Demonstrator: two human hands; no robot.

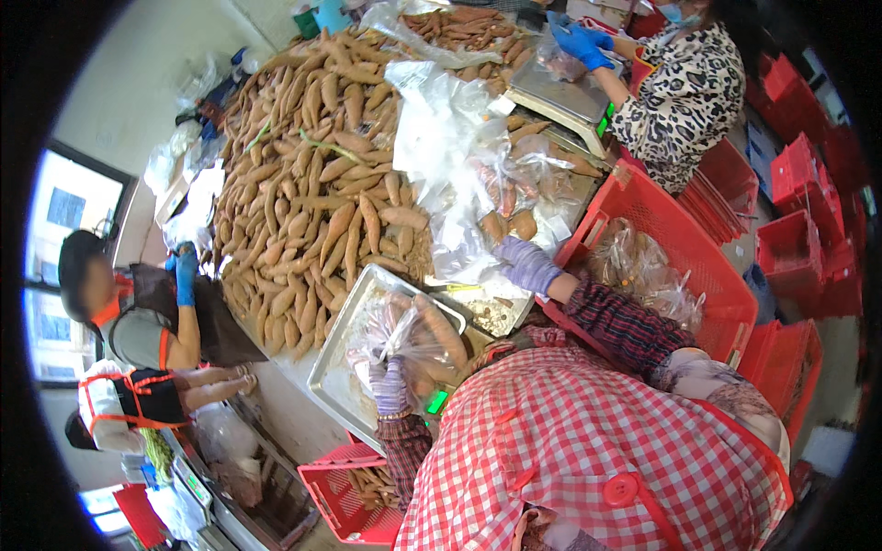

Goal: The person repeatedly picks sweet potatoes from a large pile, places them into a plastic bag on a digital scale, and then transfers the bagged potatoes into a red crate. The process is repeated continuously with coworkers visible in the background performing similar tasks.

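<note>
My left hand (390, 387), in a striped knit glove, grips the gathered neck of a clear plastic bag (413, 337) filled with sweet potatoes. That bag rests on the metal tray (337, 344) of a weighing scale, whose green display (437, 401) glows close to my wrist. Gloved alike, my right hand (525, 264) reaches over the table, at the edge of a heap of white and clear plastic bags (441, 158). Just beyond its fingers lie loose sweet potatoes (521, 224). Its fingertips are hard to make out, so I cannot tell whether it holds anything.
A large pile of sweet potatoes (296, 186) covers the table. Red crates stand at right (716, 303) with bagged goods and below (324, 496) with small roots. Blue-gloved co-workers stand opposite (145, 324) and at upper right (682, 89), beside another scale (565, 93).
</note>
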